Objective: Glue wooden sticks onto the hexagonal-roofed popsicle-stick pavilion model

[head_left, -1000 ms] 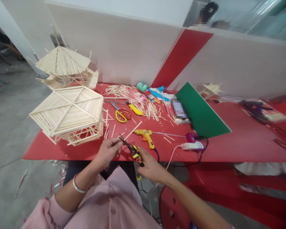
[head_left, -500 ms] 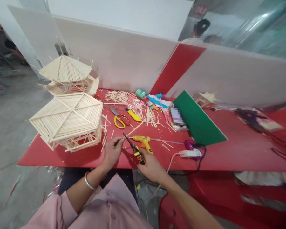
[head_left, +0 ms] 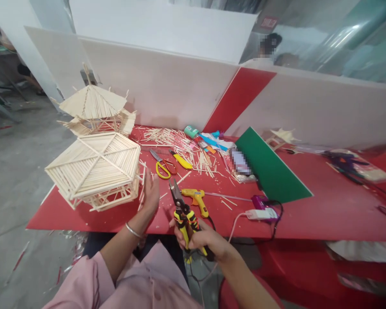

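My right hand (head_left: 196,238) is wrapped round the yellow-and-black handles of a pair of pliers (head_left: 181,208), whose jaws are spread apart and point away from me. My left hand (head_left: 151,194) is beside the right edge of a hexagonal stick-built model (head_left: 96,163), fingers stretched out over a few loose sticks (head_left: 142,182); whether it touches them I cannot tell. Just right of the pliers' jaws lies a yellow glue gun (head_left: 196,198) with a glue stick in its back. Scissors (head_left: 162,166) with yellow and red handles and a yellow-handled cutter (head_left: 181,159) lie farther back.
Behind the hexagonal piece stands a pagoda-like stick model (head_left: 91,103). Many loose sticks (head_left: 162,136) cover the back of the red table (head_left: 296,219). A green board (head_left: 272,171) leans at the right, near a white power strip (head_left: 260,213) with cords. Pale panels (head_left: 161,81) rise behind.
My left hand has moved away from the pliers' tip, forward, and its fingers have straightened. The pliers have come nearer to me and their jaws and handles have spread.
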Tool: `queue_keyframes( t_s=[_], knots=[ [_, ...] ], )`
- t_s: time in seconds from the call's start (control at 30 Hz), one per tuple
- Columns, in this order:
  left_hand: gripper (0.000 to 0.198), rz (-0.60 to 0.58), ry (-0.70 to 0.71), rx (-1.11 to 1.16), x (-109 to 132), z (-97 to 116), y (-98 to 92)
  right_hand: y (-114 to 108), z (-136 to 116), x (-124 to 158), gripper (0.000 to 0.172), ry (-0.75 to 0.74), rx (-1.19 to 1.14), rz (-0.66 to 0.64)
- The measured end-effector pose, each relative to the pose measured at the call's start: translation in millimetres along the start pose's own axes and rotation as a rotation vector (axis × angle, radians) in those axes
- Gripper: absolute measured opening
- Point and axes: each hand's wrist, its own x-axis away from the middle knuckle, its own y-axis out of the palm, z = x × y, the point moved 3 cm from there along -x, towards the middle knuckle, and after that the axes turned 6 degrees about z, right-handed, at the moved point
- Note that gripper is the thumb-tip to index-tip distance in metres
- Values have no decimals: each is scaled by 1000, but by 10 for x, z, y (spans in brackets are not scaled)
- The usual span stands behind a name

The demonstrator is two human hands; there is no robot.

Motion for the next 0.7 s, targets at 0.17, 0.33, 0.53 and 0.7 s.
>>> queue_keyframes(
  t_s=[0.17,0.33,0.53,0.7],
  knots=[
    [52,-348,250,-62,301,311,14,23,119,-33,54,198,-235,-322],
    [16,-420,312,-148,501,505,-175,1,211,206,59,184,-128,-383],
    [16,-132,226,-197,783,485,-724,-24,162,281,64,-85,908,350],
    [16,-173,137,-15,955,596,-839,228,182,-299,64,-121,1604,783]
  ],
)
